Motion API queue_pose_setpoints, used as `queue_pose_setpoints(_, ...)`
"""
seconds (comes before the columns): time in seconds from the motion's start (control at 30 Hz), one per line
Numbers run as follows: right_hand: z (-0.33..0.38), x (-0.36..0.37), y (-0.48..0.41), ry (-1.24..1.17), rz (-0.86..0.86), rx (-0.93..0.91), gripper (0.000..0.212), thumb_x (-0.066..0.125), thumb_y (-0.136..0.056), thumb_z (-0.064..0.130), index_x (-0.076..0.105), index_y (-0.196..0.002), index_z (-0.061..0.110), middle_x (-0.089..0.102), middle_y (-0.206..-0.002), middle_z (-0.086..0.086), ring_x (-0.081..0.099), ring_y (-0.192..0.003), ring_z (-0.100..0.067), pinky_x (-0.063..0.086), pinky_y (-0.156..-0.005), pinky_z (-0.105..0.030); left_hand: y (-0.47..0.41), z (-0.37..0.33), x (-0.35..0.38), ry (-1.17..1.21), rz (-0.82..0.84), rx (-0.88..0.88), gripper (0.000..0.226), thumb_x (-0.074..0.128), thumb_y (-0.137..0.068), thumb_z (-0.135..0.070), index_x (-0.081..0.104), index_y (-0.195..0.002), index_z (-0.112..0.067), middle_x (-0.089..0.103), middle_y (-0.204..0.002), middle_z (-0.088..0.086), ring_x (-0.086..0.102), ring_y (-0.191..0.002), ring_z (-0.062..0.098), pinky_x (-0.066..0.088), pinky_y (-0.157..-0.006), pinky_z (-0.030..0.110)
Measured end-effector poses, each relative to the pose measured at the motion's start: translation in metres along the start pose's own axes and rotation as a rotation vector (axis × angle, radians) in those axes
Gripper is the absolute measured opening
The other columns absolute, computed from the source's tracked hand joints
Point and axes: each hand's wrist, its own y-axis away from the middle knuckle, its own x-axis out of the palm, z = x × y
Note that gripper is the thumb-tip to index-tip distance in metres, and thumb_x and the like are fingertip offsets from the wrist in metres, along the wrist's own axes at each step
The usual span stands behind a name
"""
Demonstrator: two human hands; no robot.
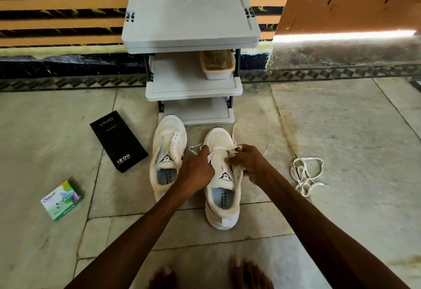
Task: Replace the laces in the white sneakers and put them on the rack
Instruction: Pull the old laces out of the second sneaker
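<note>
So, we see a beige tray (217, 66) on the middle shelf of the rack (193, 94), contents unclear. Our left hand (196, 170) and right hand (249, 163) pinch the lace (219, 151) over the right sneaker (222, 212), with the left sneaker (168, 134) beside it. A loose lace (305, 175) lies on open floor rightward.

unlaced sneaker (168, 134) | second sneaker (218, 138), lace (225, 150) part-threaded | spare lace (304, 180) on floor

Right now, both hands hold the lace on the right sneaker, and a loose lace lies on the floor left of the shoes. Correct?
No. The head view shows the loose lace right of the shoes, not left. The left hand and right hand do hold the lace on the right sneaker.
</note>
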Motion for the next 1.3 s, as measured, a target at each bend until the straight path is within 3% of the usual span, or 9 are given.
queue_pose_setpoints(0.13, 0.01, -0.003, -0.002, 0.094, 0.058, -0.02, 0.028, 0.079, -0.08, 0.02, 0.053, -0.089, 0.016, 0.058, -0.074, -0.008, 0.051, -0.061, -0.02, 0.038, -0.056, -0.028, 0.003, -0.001, 0.001, -0.013, -0.03, 0.008, 0.035, 0.05, -0.094, -0.019, 0.045, -0.128, -0.019, 0.056, -0.119, 0.013, 0.056, -0.107, 0.034, 0.049, -0.085, 0.038)
queue_pose_setpoints(0.27, 0.017, -0.001, -0.006, 0.826, -0.18, -0.467, 0.032, 0.078, -0.076, 0.046, 0.065, -0.097, 0.024, 0.058, -0.106, -0.003, 0.057, -0.095, -0.02, 0.047, -0.074, -0.031, 0.005, -0.001, 0.003, 0.0, -0.037, 0.012, 0.036, 0.052, -0.095, -0.023, 0.044, -0.13, -0.019, 0.061, -0.114, 0.01, 0.06, -0.103, 0.029, 0.051, -0.081, 0.036)
queue_pose_setpoints(0.4, 0.025, 0.013, 0.002, 1.17, -0.205, -0.81, 0.019, 0.07, -0.085, 0.036, 0.073, -0.1, 0.024, 0.059, -0.114, -0.003, 0.053, -0.107, -0.024, 0.047, -0.081, -0.036, 0.005, -0.002, 0.001, 0.017, -0.038, 0.019, 0.039, 0.053, -0.093, -0.022, 0.044, -0.131, -0.018, 0.061, -0.118, 0.011, 0.059, -0.106, 0.031, 0.05, -0.083, 0.037)
queue_pose_setpoints(0.73, 0.028, 0.03, -0.004, 1.625, -0.216, -0.825, 0.033, 0.055, -0.091, 0.027, 0.059, -0.119, 0.009, 0.053, -0.125, -0.009, 0.046, -0.118, -0.031, 0.041, -0.086, -0.041, 0.002, -0.001, -0.003, 0.028, 0.011, 0.041, 0.033, 0.053, -0.093, -0.022, 0.045, -0.125, -0.019, 0.061, -0.114, 0.013, 0.06, -0.102, 0.033, 0.052, -0.083, 0.038)
queue_pose_setpoints(0.9, 0.034, 0.013, -0.008, 1.016, -0.423, -0.822, 0.009, 0.049, -0.091, 0.008, 0.052, -0.098, 0.011, 0.053, -0.097, -0.005, 0.05, -0.086, -0.023, 0.037, -0.066, -0.035, 0.0, 0.002, -0.003, 0.033, 0.039, 0.021, 0.037, 0.051, -0.092, -0.018, 0.043, -0.129, -0.021, 0.062, -0.111, 0.011, 0.061, -0.098, 0.031, 0.052, -0.077, 0.035)
queue_pose_setpoints(1.07, 0.056, -0.001, -0.011, -0.74, -0.152, -0.127, 0.021, 0.033, -0.094, 0.0, 0.047, -0.083, 0.011, 0.054, -0.075, -0.008, 0.053, -0.067, -0.021, 0.055, -0.075, -0.04, 0.001, 0.001, -0.001, 0.048, 0.031, 0.016, 0.041, 0.049, -0.094, -0.017, 0.042, -0.134, -0.022, 0.059, -0.118, 0.011, 0.057, -0.107, 0.03, 0.042, -0.077, 0.031)
queue_pose_setpoints(1.13, 0.05, 0.001, -0.012, -1.09, -0.091, 0.009, 0.026, 0.028, -0.097, -0.002, 0.043, -0.081, 0.011, 0.049, -0.064, -0.006, 0.045, -0.056, -0.017, 0.053, -0.067, -0.034, 0.001, 0.0, 0.0, 0.05, 0.028, 0.007, 0.042, 0.048, -0.094, -0.017, 0.042, -0.135, -0.022, 0.058, -0.12, 0.011, 0.056, -0.109, 0.031, 0.041, -0.078, 0.031)
queue_pose_setpoints(1.2, 0.046, 0.004, -0.011, -0.915, -0.073, -0.033, 0.025, 0.03, -0.096, 0.002, 0.041, -0.077, 0.014, 0.041, -0.054, 0.001, 0.033, -0.048, -0.012, 0.038, -0.049, -0.025, 0.0, 0.001, 0.0, 0.052, 0.025, -0.004, 0.043, 0.048, -0.094, -0.018, 0.041, -0.136, -0.022, 0.058, -0.122, 0.012, 0.056, -0.11, 0.031, 0.041, -0.078, 0.03)
queue_pose_setpoints(1.3, 0.038, 0.009, -0.007, 0.057, -0.134, -0.391, 0.022, 0.05, -0.095, 0.018, 0.059, -0.075, 0.016, 0.055, -0.06, 0.007, 0.049, -0.054, -0.012, 0.037, -0.052, -0.022, 0.0, 0.003, 0.001, 0.061, 0.03, -0.02, 0.043, 0.049, -0.094, -0.018, 0.041, -0.136, -0.023, 0.058, -0.125, 0.01, 0.056, -0.111, 0.03, 0.04, -0.078, 0.03)
